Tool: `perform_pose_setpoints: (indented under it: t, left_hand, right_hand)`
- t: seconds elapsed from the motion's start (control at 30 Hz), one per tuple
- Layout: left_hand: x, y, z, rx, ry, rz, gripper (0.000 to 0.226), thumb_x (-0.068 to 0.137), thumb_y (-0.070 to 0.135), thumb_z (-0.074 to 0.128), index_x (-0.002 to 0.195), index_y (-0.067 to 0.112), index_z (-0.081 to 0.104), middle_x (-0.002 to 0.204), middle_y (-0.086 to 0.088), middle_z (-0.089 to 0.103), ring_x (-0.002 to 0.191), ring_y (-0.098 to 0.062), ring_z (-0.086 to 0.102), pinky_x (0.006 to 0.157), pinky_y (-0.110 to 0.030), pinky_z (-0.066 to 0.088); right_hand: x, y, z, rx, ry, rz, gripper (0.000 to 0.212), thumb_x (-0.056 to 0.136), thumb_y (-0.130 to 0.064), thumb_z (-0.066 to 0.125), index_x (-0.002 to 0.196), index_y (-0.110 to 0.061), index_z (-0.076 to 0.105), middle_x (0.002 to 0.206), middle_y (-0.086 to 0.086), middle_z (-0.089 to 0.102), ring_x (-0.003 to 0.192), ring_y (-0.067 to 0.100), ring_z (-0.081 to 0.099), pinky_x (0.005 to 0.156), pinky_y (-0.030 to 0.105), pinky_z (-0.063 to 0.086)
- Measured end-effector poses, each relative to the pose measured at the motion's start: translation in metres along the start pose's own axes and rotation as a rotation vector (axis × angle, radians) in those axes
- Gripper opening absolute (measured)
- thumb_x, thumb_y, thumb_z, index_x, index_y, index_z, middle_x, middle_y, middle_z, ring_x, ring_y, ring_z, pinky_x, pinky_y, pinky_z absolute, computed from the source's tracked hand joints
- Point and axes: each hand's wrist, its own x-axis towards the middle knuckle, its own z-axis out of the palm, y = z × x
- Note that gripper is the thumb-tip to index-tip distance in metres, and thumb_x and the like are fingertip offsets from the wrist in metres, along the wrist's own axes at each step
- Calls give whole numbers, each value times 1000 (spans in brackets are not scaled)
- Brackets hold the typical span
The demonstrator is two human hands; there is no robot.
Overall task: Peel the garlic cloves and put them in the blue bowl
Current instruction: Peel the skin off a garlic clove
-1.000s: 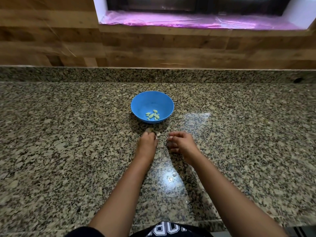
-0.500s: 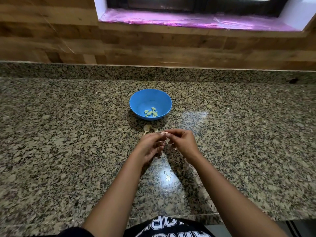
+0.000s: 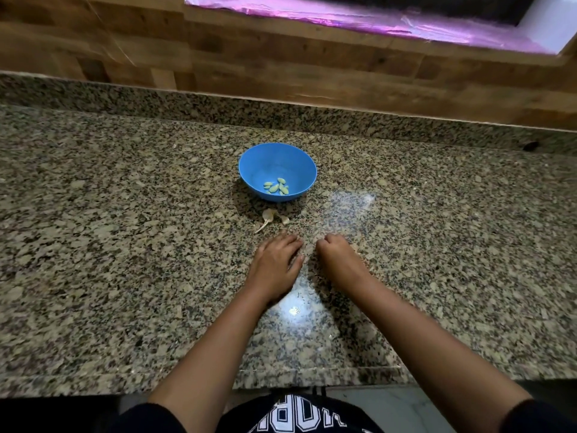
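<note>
Peeled garlic cloves [image 3: 276, 186] sit in the blue bowl [image 3: 249, 160], skins [image 3: 269, 216] apparently kept out just before it; nearer the person, the left hand [image 3: 274, 264] rests loose on the surface [image 3: 125, 245], while the right hand [image 3: 338, 262] curls its fingers [image 3: 326, 242] under, perhaps on a clove, though one cannot tell.

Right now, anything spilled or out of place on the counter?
Only loose papery garlic skins lie on the speckled granite counter, this side of the round blue plastic bowl; pale peeled cloves sit inside. Nothing spilled.
</note>
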Motion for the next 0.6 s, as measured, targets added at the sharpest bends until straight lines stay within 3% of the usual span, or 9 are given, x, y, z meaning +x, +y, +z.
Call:
perform_pose_setpoints:
  t: [0.1,0.2,0.27,0.33,0.4,0.47,0.6]
  left_hand:
    - [-1,1,0,1,17,21,45,99,38,38,141,23,41,150,6,35,143,-10,18,115,-29,6]
    - [-2,2,0,14,16,32,45,99,37,39,141,22,41,150,5,36,143,-10,18,115,-29,6]
    - [-2,1,0,2,16,28,42,99,36,41,138,22,45,147,6,39,142,-12,22,115,-30,8]
    - [0,4,-2,-125,51,-10,34,97,31,47,127,19,57,135,3,52,133,-16,38,112,-31,22]
    - [1,15,-9,-366,91,-102,25,93,24,57,114,14,66,115,-2,64,112,-17,55,97,-28,41]
    - [0,26,-16,-581,90,-184,18,87,19,66,104,12,70,99,0,67,91,-12,63,82,-22,50]
    - [-2,37,-24,-804,104,-257,10,84,9,68,94,10,71,81,7,68,70,6,63,64,-10,49]
  right_hand:
    - [-1,-4,-1,-72,-1,-42,16,91,2,45,103,3,56,105,15,54,94,21,43,74,22,26]
    - [1,-4,9,39,114,57,13,87,5,49,95,1,58,97,13,55,95,24,47,74,23,33]
    - [0,-7,12,292,198,272,11,88,3,51,88,-4,60,89,3,54,83,14,50,72,15,41]
    - [0,-7,10,681,226,506,11,89,0,55,89,-5,65,85,1,61,75,9,55,64,11,44]
    - [-2,-6,8,1013,221,646,11,88,-3,59,94,-2,68,81,7,67,67,14,59,62,20,48]
    - [-6,-10,7,1226,198,695,12,88,-1,59,96,2,67,76,12,67,60,16,58,60,27,50]
    - [-12,-24,-4,1483,152,639,16,87,7,54,98,9,65,78,18,67,59,17,61,55,21,54]
